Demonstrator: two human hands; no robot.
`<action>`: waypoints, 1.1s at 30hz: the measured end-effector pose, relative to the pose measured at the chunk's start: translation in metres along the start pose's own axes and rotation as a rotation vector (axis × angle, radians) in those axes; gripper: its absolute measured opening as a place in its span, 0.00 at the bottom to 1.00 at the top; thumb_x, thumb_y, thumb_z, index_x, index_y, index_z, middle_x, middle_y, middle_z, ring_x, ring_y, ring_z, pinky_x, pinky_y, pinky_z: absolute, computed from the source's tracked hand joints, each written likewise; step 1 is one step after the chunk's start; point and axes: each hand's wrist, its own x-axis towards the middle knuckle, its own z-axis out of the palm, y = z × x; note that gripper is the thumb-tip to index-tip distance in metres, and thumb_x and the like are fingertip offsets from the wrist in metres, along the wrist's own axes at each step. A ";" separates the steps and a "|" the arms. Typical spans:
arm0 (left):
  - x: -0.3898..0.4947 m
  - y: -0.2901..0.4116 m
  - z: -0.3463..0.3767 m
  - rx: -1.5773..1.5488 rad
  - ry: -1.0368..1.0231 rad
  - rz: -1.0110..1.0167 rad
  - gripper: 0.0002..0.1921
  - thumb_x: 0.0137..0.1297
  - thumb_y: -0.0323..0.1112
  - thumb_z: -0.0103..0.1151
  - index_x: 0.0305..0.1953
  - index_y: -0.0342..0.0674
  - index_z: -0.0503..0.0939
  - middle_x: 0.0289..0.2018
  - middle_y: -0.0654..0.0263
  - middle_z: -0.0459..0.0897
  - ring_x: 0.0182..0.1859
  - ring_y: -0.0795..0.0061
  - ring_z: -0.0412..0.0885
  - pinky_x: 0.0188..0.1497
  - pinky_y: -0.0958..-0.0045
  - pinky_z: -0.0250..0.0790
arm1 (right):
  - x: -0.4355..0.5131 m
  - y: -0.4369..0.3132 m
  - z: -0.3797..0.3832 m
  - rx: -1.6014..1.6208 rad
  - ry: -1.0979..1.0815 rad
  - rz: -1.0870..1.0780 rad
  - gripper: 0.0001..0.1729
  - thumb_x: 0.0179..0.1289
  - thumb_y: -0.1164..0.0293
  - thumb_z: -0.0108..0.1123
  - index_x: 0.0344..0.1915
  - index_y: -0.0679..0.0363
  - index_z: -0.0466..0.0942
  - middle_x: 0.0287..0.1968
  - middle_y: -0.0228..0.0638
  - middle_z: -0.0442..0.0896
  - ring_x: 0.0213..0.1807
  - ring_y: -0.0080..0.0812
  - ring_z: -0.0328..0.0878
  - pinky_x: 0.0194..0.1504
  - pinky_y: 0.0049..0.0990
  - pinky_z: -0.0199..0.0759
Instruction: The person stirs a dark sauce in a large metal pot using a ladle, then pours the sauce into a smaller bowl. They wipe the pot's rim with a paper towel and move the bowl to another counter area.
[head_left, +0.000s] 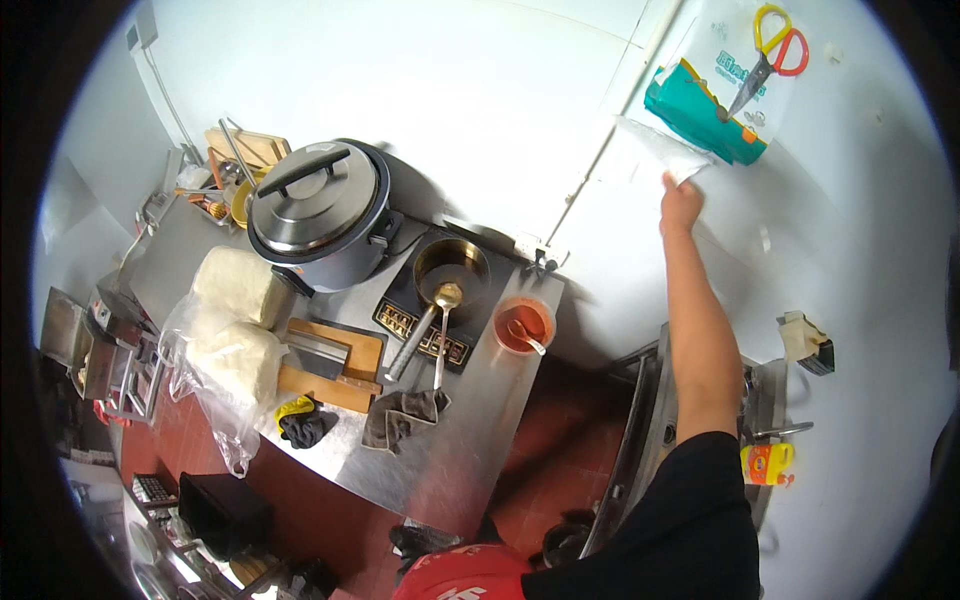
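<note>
My right hand pinches the lower corner of a white paper towel, with that arm stretched up towards the wall. The sheet hangs from the underside of a teal and white paper towel pack fixed to the wall. Over the front of this pack hang scissors with one yellow and one red handle, blades pointing down. My left hand is out of view.
On the steel table are a lidded rice cooker, a pot with a ladle on a cooktop, a bowl of red sauce, a cleaver on boards, bagged white blocks and cloths. A sink stands right.
</note>
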 end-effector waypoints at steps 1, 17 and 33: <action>-0.002 -0.007 -0.003 0.000 0.006 -0.009 0.08 0.55 0.26 0.49 0.34 0.38 0.79 0.28 0.63 0.78 0.29 0.73 0.75 0.28 0.73 0.67 | -0.021 0.017 -0.006 -0.264 -0.108 0.086 0.16 0.62 0.66 0.64 0.28 0.70 0.79 0.27 0.41 0.81 0.29 0.31 0.75 0.36 0.34 0.69; -0.093 -0.071 -0.096 0.162 -0.134 0.512 0.17 0.57 0.23 0.55 0.50 0.34 0.78 0.44 0.61 0.82 0.49 0.70 0.79 0.52 0.69 0.70 | -0.567 -0.231 -0.170 0.467 -1.531 -0.298 0.05 0.45 0.79 0.59 0.27 0.67 0.74 0.35 0.44 0.76 0.39 0.48 0.75 0.41 0.38 0.71; -0.120 -0.225 -0.457 -0.475 -0.339 0.796 0.29 0.51 0.35 0.61 0.57 0.34 0.73 0.53 0.56 0.77 0.57 0.63 0.74 0.62 0.62 0.64 | -1.055 -0.661 -0.287 1.001 -2.970 -0.681 0.13 0.42 0.74 0.54 0.31 0.68 0.76 0.29 0.42 0.76 0.34 0.43 0.73 0.38 0.34 0.69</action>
